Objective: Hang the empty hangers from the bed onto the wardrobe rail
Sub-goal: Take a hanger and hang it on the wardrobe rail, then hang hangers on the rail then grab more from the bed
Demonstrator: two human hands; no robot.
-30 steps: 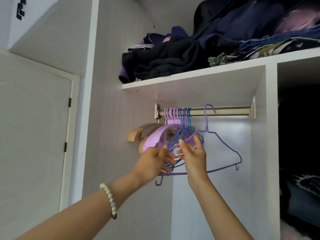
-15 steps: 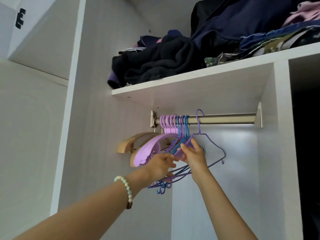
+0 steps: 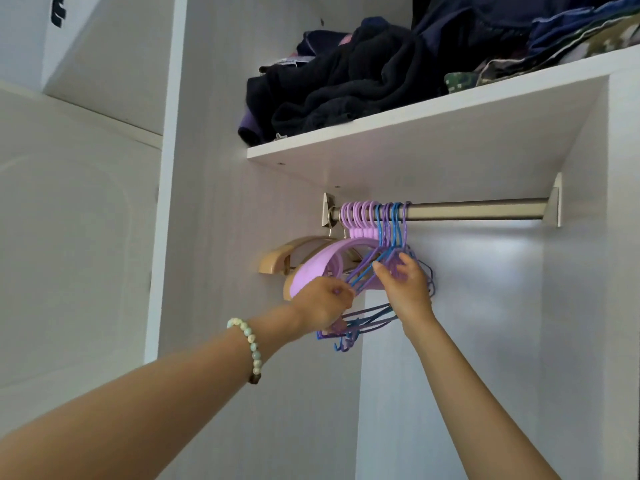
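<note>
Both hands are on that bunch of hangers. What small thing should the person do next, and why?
Probably let go and draw both hands back. The wire hangers all seem hooked over the rail at its left end, and the left hand and right hand grip their frames below.

One rail (image 3: 474,209) is spanning the wardrobe. Two wooden hangers (image 3: 277,259) are hanging at the rail's left end. Next along the rail, about six lilac plastic hangers (image 3: 358,216) are bunching together. After them come about five wire hangers (image 3: 393,220), though their hooks are crowding too tightly for a sure count. Two hands are gripping the wire hangers just below the rail: left hand (image 3: 323,301) and right hand (image 3: 408,289). One shelf (image 3: 415,133) is sitting above the rail.
</note>
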